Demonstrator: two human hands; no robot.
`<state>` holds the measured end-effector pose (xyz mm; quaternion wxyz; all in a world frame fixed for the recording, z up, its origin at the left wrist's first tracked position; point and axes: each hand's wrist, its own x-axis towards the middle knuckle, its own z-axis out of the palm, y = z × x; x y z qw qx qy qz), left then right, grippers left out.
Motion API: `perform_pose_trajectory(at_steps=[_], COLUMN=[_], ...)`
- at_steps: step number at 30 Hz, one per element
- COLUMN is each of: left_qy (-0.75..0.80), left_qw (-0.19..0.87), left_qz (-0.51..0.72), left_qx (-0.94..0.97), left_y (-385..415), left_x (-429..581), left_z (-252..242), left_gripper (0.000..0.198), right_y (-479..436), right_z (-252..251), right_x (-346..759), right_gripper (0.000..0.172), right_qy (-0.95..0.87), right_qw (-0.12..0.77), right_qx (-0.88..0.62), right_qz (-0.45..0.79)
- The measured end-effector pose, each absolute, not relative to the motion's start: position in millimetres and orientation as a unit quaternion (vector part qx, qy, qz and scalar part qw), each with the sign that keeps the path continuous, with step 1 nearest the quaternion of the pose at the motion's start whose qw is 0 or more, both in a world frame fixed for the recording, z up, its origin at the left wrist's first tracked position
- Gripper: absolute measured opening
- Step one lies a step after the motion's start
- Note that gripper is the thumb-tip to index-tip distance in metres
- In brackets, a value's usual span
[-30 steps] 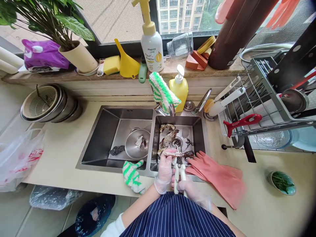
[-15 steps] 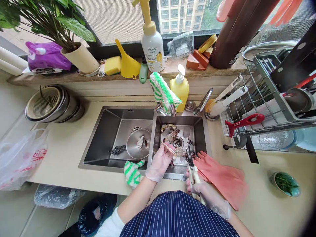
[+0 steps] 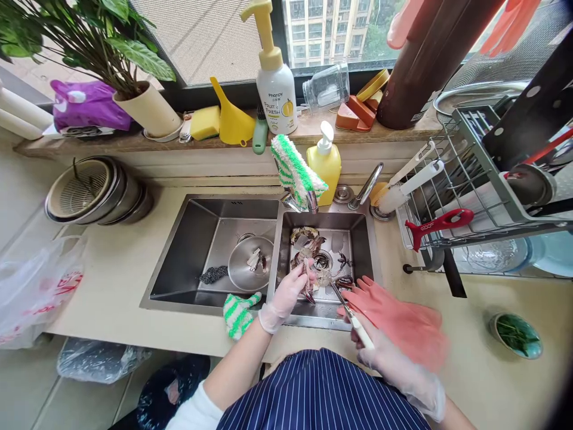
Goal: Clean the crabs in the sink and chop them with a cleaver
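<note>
My left hand (image 3: 289, 294), in a clear plastic glove, is closed on a small pinkish-white piece of food (image 3: 307, 273) over the right sink basin (image 3: 366, 239); its exact kind is hard to make out. My right hand (image 3: 369, 343), also gloved, grips kitchen scissors (image 3: 358, 325) by their white handles. Their metal blades point up and left toward the drain, just right of the held piece. Brown and dark scraps (image 3: 311, 242) lie around the drain (image 3: 323, 260). Pink rubber gloves (image 3: 403, 322) lie beside my right hand, over the basin's edge and counter.
The left basin holds a metal bowl (image 3: 242, 263) with pale pieces and a dark mesh scrubber (image 3: 213, 275). A green-striped cloth (image 3: 239, 316) hangs on the front edge. A dish rack (image 3: 492, 221) stands right, near a small bowl of greens (image 3: 514, 335). Stacked basins (image 3: 101, 188) stand left.
My left hand has turned from palm-up to a closed grip on the piece. The scissors have rotated, and their blades now tilt toward the left hand.
</note>
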<state>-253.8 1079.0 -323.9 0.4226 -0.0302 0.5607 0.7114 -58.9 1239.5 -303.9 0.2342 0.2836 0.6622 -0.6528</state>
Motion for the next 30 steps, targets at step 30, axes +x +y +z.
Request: perform_pose_trajectory(at_steps=[30], left_qy=[0.622], left_qw=[0.588], left_qz=[0.450], left_qx=[0.256], left_y=[1069.4], left_x=[-292.1], left_z=[-291.8], left_gripper=[0.034], right_y=[1319.2], right_z=[-242.8], right_x=[-82.0], right_gripper=[0.031], right_qy=[0.846], right_qw=[0.257], right_qx=[0.162], right_qz=[-0.439])
